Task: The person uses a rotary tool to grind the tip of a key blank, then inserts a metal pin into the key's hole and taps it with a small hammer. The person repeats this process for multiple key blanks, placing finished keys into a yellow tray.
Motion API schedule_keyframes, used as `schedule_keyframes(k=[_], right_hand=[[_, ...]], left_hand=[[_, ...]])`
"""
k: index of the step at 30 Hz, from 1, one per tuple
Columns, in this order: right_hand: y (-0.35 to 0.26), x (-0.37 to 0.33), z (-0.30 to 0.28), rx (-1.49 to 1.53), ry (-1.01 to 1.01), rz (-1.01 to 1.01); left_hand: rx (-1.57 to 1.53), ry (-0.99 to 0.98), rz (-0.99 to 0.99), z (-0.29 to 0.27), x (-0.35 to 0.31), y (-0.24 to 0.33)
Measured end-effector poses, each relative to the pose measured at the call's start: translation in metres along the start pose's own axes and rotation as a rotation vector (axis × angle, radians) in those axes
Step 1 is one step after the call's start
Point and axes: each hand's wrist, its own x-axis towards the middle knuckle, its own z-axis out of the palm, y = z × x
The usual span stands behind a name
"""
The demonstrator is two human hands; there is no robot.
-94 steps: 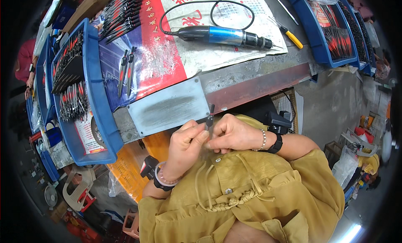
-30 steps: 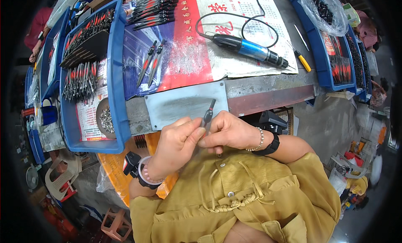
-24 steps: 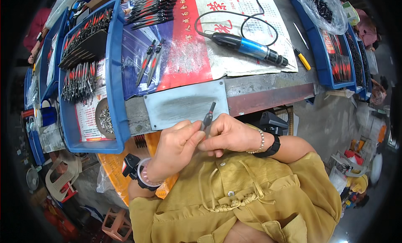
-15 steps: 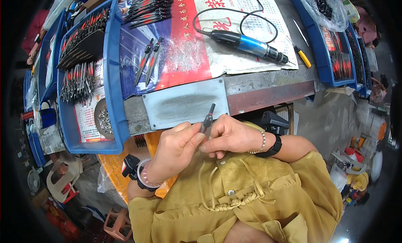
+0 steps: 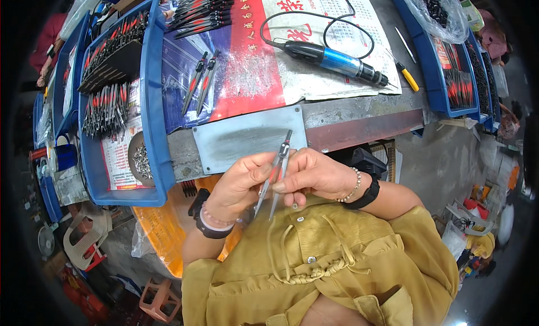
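Before my chest, I hold a drawing compass (image 5: 284,150) with a dark head and grey-and-red legs. It stands with its head up and its two legs spread a little. My left hand (image 5: 238,183) pinches one leg between thumb and fingers, and my right hand (image 5: 320,179) grips the other; the fingers hide part of both legs. Just beyond my hands, a worn pale metal plate (image 5: 247,139) lies at the bench edge. Two similar compasses (image 5: 206,85) rest side by side on the printed sheet (image 5: 241,96) covering the bench.
A blue-and-black electric screwdriver (image 5: 337,63) lies on the sheet with its cord looped behind. Right of it is a yellow-handled screwdriver (image 5: 410,79). At left, a blue bin (image 5: 154,129) holds several compasses and a round dish of screws (image 5: 141,160). More blue bins (image 5: 435,90) stand right.
The compass has gone from legs together to slightly spread. My left hand has turned and shifted, so more of the compass shows between my hands.
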Motion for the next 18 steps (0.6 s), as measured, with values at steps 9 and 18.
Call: schedule_keyframes(k=[9,18], right_hand=[[0.002,-0.008,-0.009,-0.148,0.08,-0.016],[-0.052,-0.09,-0.087,-0.836,0.97,-0.763]], left_hand=[[-0.137,-0.058,0.005,-0.014,0.007,-0.013],[-0.254,-0.113,0.091,-0.027,0.015,-0.017]])
